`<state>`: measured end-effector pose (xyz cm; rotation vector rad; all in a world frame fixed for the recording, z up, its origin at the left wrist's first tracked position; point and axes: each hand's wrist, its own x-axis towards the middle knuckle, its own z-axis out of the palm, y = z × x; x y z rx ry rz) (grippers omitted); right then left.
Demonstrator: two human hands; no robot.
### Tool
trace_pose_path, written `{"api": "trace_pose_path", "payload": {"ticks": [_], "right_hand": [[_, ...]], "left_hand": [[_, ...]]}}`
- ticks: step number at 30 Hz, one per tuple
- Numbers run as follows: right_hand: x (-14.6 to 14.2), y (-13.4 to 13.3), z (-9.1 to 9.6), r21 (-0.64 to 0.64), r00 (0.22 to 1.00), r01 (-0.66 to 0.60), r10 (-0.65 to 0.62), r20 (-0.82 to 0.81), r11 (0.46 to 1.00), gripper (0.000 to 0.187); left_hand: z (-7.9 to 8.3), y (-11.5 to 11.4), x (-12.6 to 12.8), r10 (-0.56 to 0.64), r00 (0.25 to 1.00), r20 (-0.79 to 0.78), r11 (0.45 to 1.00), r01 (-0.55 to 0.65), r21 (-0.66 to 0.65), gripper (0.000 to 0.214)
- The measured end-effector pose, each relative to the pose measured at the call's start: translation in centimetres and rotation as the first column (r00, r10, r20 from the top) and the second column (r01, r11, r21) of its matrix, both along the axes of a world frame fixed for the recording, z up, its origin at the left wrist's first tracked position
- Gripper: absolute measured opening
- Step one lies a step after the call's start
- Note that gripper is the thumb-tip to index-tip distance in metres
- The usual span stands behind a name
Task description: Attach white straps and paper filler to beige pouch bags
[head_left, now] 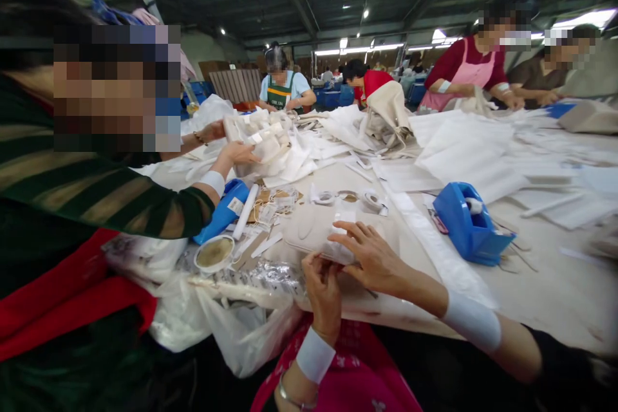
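Note:
A flat beige bag [304, 228] lies in front of me at the table's near edge, with a white translucent strip [345, 215] across its top. My left hand [322, 286] is at the bag's near edge, fingers pinched together on it. Over the right part of the bag rests my right hand [371, 251], its fingers stretched out and apart, touching the white strip. What lies beneath its palm is hidden. Rolls of tape [324, 196] sit just behind the bag.
To the right stands a blue tape dispenser [470, 222]; another blue dispenser [224, 209] is at the left, near a tape roll [214, 252] and tags. White sheets [463, 148] cover the table's far part. A co-worker's hands [236, 151] hold a wrapped item [263, 135] close by; several people work beyond.

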<state>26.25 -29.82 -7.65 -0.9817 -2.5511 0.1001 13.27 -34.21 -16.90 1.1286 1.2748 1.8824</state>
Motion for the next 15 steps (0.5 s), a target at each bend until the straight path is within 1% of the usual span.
{"api": "trace_pose_path", "payload": {"ticks": [2, 4, 6, 8, 11, 15], "right_hand": [[-0.5, -0.4, -1.0, 0.043, 1.000, 0.026, -0.026, 0.012, 0.999, 0.059], [-0.9, -1.0, -2.4, 0.083, 0.999, 0.037, -0.038, 0.009, 0.996, 0.059], [-1.2, -1.8, -3.7, 0.102, 0.999, 0.046, -0.046, -0.001, 0.994, 0.055], [-1.2, -2.4, -4.5, 0.097, 0.999, 0.046, -0.045, -0.011, 0.994, 0.049], [-1.0, -2.5, -4.4, 0.056, 1.000, 0.001, 0.000, -0.020, 0.998, 0.043], [-0.4, -1.0, -2.6, -0.017, 0.994, -0.109, 0.109, -0.005, 0.994, 0.031]], "left_hand": [[-0.6, -0.5, -0.6, -0.019, 0.994, -0.106, 0.999, 0.016, -0.029, 0.020], [-1.2, -1.2, -1.0, -0.022, 0.980, -0.198, 0.996, 0.005, -0.088, 0.017], [-1.7, -1.8, -1.3, -0.033, 0.971, -0.238, 0.989, -0.003, -0.148, 0.017], [-1.8, -2.3, -1.4, -0.047, 0.969, -0.244, 0.982, 0.000, -0.188, 0.017], [-1.5, -2.6, -1.2, -0.054, 0.972, -0.231, 0.977, 0.004, -0.212, 0.016], [-1.2, -2.6, -1.0, -0.052, 0.977, -0.208, 0.976, 0.005, -0.219, 0.018]]}}
